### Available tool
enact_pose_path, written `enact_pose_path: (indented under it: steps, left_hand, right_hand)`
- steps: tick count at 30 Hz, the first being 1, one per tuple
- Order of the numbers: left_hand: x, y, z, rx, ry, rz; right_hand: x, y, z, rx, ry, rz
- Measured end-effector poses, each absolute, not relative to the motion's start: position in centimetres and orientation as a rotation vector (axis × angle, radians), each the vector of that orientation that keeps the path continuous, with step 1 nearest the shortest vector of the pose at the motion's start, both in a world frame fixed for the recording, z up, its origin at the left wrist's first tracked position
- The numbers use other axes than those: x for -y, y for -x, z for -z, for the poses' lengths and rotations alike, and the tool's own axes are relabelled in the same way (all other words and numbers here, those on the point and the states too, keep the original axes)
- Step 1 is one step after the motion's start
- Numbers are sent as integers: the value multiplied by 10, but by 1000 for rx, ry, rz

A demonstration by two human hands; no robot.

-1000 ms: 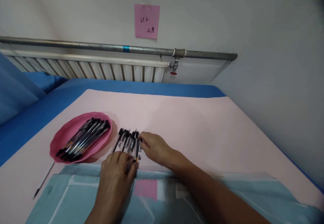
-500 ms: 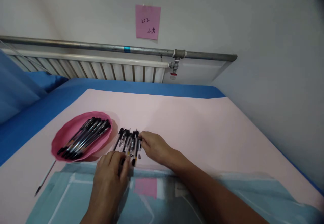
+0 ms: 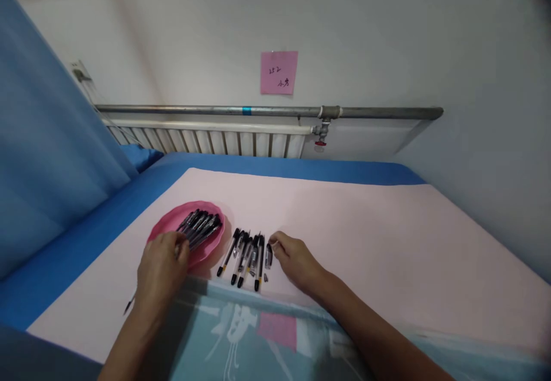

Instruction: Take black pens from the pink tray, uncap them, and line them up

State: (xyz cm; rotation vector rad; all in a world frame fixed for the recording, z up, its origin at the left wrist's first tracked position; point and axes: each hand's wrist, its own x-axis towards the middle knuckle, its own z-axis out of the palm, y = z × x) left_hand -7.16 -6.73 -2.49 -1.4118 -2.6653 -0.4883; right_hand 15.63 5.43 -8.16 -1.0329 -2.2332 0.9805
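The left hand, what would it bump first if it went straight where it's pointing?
Probably the black pens in the pink dish: the left hand is right by them, though whether it already touches is unclear.

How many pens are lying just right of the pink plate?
4 visible, left to right: first pen beside the plate, second pen, third pen, fourth pen nearest the right hand. More may hide underneath.

soft, dim light, faint shadows, dark upper-right corner
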Motion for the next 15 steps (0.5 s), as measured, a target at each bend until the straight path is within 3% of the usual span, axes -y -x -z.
enact_pose_path:
  steps: [8,15]
  left_hand:
    - [25,85,37,2715,1569,126]
    - [26,86,29,2756,1526,200]
  right_hand:
    - [-57,-159,86,2076,1077,-1134]
    - [-56,-161,85,2020,1053,-1175]
